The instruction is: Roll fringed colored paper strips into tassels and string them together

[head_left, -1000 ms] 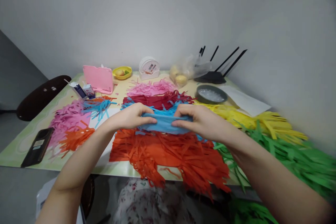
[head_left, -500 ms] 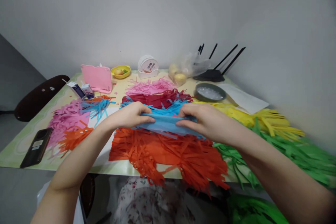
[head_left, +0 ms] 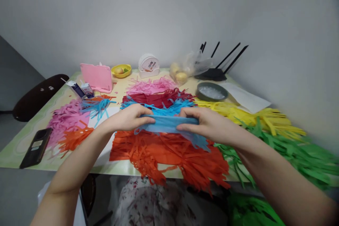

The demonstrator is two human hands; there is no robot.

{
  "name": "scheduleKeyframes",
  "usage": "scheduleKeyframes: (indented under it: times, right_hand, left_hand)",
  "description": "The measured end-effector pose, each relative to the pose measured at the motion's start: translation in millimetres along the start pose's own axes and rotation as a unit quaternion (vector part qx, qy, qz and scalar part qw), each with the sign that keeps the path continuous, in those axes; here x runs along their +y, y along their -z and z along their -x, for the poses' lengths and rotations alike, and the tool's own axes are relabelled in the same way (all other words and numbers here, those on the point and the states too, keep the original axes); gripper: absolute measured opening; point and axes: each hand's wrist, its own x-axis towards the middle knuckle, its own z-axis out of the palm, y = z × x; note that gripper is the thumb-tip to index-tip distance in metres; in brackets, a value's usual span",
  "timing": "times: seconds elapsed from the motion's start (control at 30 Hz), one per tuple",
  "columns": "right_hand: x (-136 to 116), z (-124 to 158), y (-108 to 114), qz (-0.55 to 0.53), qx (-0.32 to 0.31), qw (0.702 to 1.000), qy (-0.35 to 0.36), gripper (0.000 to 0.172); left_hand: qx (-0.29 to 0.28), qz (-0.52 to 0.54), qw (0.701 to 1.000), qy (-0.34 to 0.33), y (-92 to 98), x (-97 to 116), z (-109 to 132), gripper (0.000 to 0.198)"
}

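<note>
Blue fringe had dropped lower below the right hand (head_left: 209, 124); both it and the left hand (head_left: 127, 118) pinched the blue paper (head_left: 166, 124) between their fingers.

The left hand (head_left: 127, 120) and right hand (head_left: 209, 125) are bare, and both forearms run bare to the lower edge of the view. Between them, below the near edge of the surface (head_left: 16, 150), the lap is covered by a floral garment (head_left: 144, 203): pale fabric printed with small pinkish-red blooms and darker sprigs, lying in soft folds.
</note>
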Motion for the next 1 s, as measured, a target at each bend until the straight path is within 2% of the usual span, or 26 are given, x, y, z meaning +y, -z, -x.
scheduleKeyframes:
  times: [0.1, 0.23, 0.47, 0.6, 0.7, 0.77, 0.83, 0.93, 1.0]
  right_hand:
    - [3, 3, -6, -0.052, 0.041, 0.998, -0.012, 0.026]
    - [10, 5, -9, -0.043, 0.014, 0.999, -0.007, 0.034]
    - [11, 4, -8, 0.038, 0.036, 0.999, 0.004, 0.030]
    - [11, 4, -9, 0.038, 0.067, 0.997, 0.002, 0.021]
    - [11, 5, -11, 0.016, 0.077, 0.997, -0.006, 0.017]
    - [11, 7, -13, -0.025, 0.075, 0.997, -0.018, 0.018]
    - [12, 9, -18, -0.111, 0.068, 0.990, -0.047, 0.019]
    - [16, 13, -31, -0.270, 0.057, 0.956, -0.097, 0.026]
    - [22, 16, -41, -0.347, 0.075, 0.929, -0.106, 0.031]
  left_hand:
    - [0.035, 0.034, 0.999, 0.013, -6.4, -6, 3, 0.035]
    - [0.064, 0.051, 0.997, 0.012, -15.4, -13, 5, 0.036]
    - [0.067, 0.055, 0.996, 0.027, -20.2, -15, 4, 0.034]
    - [0.067, 0.085, 0.993, 0.055, -22.5, -16, 1, 0.029]
    - [0.055, 0.105, 0.992, 0.051, -24.9, -18, 1, 0.026]
    - [0.063, 0.140, 0.987, 0.048, -27.1, -17, 2, 0.022]
    - [0.072, 0.220, 0.971, 0.056, -30.6, -16, 4, 0.016]
    - [0.100, 0.341, 0.933, 0.064, -39.5, -16, 7, 0.016]
    - [0.136, 0.386, 0.911, 0.051, -48.0, -17, 8, 0.018]
